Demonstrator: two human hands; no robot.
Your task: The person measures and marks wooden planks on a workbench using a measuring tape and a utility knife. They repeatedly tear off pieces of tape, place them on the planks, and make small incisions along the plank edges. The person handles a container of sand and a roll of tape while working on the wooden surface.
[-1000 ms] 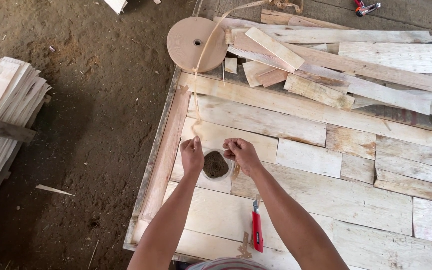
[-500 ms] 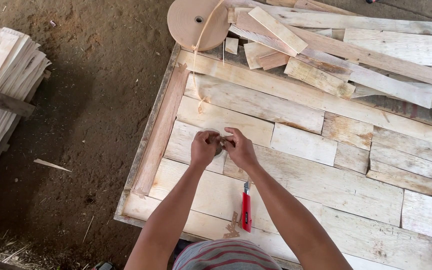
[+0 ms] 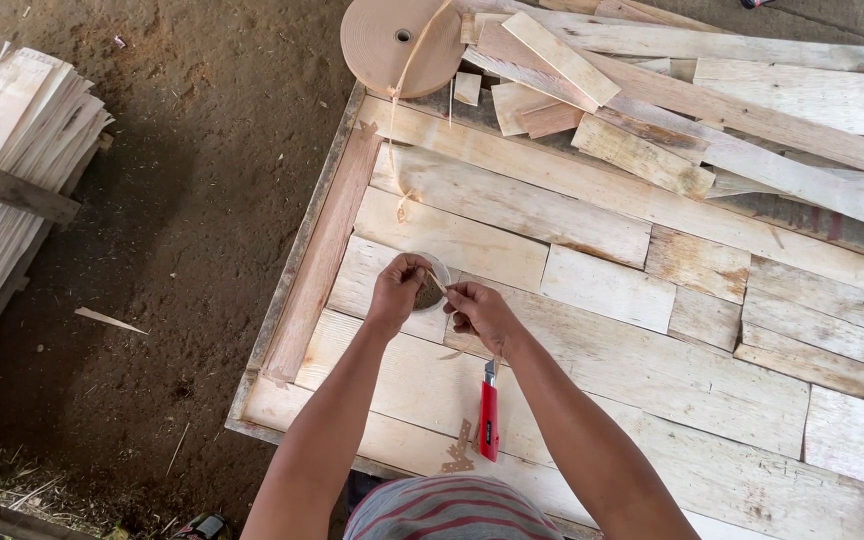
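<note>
A person is bending over a panel of pale wooden boards (image 3: 512,205) lying flat on the dirt floor, both bare hands meeting over a small round container (image 3: 430,290) near the panel's left side. The left hand (image 3: 397,290) is curling around the container's rim, seemingly steadying it against the boards, while the right hand (image 3: 477,312) is pinching its fingertips at the container's edge, apparently lifting out something too small to make out. The container is sitting upright with its mouth facing up toward the camera, showing dark contents; being round, it has no long axis in this view.

Just below the right wrist, a red-handled tool (image 3: 489,420) is lying on the boards, likely parked within reach. Its long axis is running nearly straight toward and away from the person, metal end pointing away toward the hands. Just beside its handle, a small toothed metal plate (image 3: 460,450) is resting flat.

At the panel's far edge, a large roll of tan strapping (image 3: 402,45) is lying on its side, a loose strand trailing down over the boards. Offcut planks (image 3: 642,155) are being kept in a heap at the far right, and a stack of thin slats (image 3: 12,170) is sitting apart on the ground to the left.
</note>
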